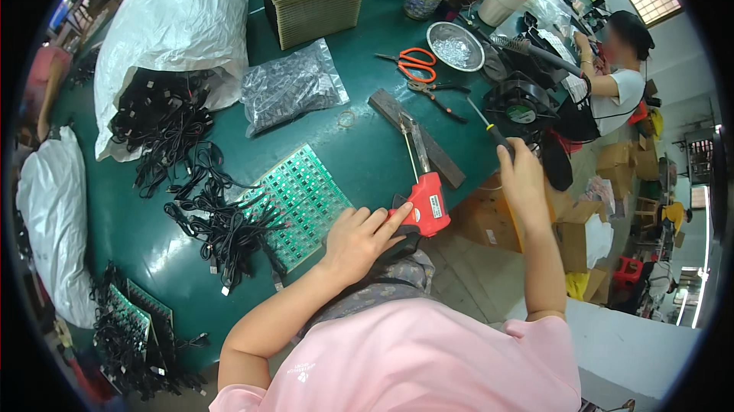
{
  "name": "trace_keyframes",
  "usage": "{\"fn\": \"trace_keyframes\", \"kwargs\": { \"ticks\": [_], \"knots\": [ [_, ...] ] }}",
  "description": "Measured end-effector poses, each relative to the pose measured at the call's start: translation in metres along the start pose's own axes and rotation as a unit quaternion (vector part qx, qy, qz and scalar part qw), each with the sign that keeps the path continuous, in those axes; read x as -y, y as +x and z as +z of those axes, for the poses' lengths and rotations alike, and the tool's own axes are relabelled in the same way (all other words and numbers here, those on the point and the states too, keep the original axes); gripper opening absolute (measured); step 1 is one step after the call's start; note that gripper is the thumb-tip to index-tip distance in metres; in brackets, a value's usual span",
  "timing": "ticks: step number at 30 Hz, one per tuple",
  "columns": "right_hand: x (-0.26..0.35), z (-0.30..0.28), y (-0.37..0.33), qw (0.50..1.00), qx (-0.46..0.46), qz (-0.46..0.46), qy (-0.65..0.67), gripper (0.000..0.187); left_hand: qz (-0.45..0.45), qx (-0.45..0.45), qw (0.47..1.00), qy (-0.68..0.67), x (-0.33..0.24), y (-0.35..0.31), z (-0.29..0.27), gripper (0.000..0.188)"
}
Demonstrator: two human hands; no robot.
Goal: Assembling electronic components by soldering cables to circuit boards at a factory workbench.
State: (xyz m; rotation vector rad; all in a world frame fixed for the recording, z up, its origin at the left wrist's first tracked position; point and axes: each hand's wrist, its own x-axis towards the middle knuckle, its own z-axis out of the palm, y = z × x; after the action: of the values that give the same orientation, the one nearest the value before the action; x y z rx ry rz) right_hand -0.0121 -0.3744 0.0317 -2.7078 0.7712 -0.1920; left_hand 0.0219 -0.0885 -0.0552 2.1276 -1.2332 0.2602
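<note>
**Soldering gun steadied at the bench edge, screwdriver raised beside it**

Soldering gun (425,199) — red-bodied, with a long metal tip pointing toward twelve o'clock — lay at the near edge of the green table (367,159), its tip resting over a dark bar (417,136). The left hand (359,240) lay on the gun's grip, fingers stretched out together along the red body rather than wrapped around it. At two o'clock from the gun, the right hand (522,175) was closed in a fist around a screwdriver (486,123), blade aimed up and left toward the gun's tip.

A panel of green circuit boards (302,201) sat at nine o'clock from the left hand, with a tangle of black cables (218,224) just beyond it. Orange scissors (417,64) and a metal bowl (455,45) stood farther off at twelve o'clock.

To do this well, the gun probably needed a firmer hold — flat fingers could let it roll once the screwdriver pressed against it. Keeping the tip over the bar, away from the boards and cables, looked sensible, as did bringing the blade in slowly and squarely.
</note>
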Motion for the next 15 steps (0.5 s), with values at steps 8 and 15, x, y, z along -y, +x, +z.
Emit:
{"fn": "trace_keyframes", "kwargs": {
  "ticks": [8, 15],
  "knots": [
    [-0.014, 0.065, 0.002, 0.976, -0.139, -0.165, 0.035, 0.027, -0.013, -0.043, 0.999, 0.015, -0.014, 0.007, -0.008, 0.062],
    [0.011, 0.013, -0.053, 0.868, 0.027, -0.067, 0.491, 0.01, -0.07, -0.108, 0.992, 0.01, -0.024, 0.018, -0.017, 0.066]
  ]
}}
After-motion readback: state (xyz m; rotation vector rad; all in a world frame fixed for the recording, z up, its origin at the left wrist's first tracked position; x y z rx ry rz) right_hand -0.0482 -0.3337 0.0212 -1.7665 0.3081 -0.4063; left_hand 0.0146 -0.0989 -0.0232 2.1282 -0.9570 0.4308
